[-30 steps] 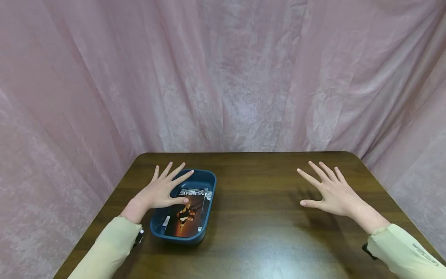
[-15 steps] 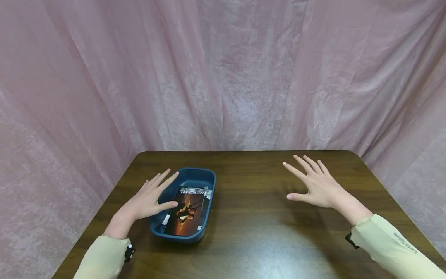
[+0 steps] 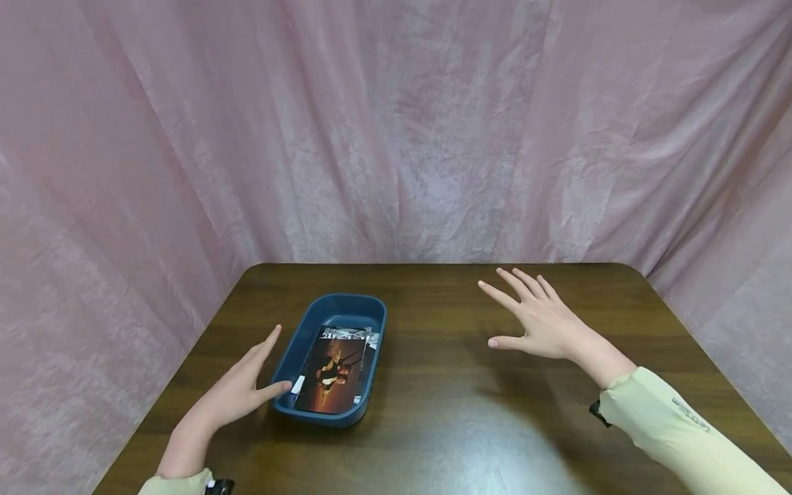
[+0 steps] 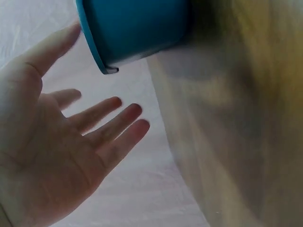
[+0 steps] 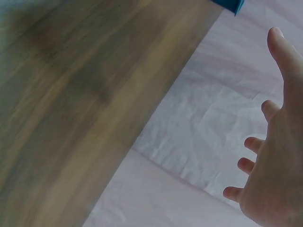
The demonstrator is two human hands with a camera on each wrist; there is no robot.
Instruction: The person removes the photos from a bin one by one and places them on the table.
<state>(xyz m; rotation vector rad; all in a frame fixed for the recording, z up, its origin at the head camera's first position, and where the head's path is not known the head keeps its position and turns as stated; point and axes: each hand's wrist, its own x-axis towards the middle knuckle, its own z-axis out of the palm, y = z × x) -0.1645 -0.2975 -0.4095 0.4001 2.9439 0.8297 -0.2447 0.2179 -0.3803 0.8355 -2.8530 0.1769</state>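
A dark blue rectangular bin (image 3: 365, 302) with rounded corners stands on the left half of the table. Flat in it lies a picture card (image 3: 334, 375) with a dark and orange print of figures, on top of other black-and-white printed sheets (image 3: 372, 339). My left hand (image 3: 232, 395) is just left of the bin, fingers extended, thumb tip right at the near left rim; it holds nothing. In the left wrist view the bin's outer wall (image 4: 137, 28) shows beyond the thumb. My right hand (image 3: 544, 320) hovers over the right half of the table, fingers spread, holding nothing.
The brown wood-grain table (image 3: 445, 385) has rounded far corners. A pink velvety curtain (image 3: 433, 137) hangs behind it and down both sides. Both forearms wear pale green sleeves (image 3: 674, 412), with a black band (image 3: 597, 412) at the right wrist.
My left hand has drawn back from over the bin, moving left and nearer to me. My right hand has shifted left and slightly farther away. The bin and cards stay in place.
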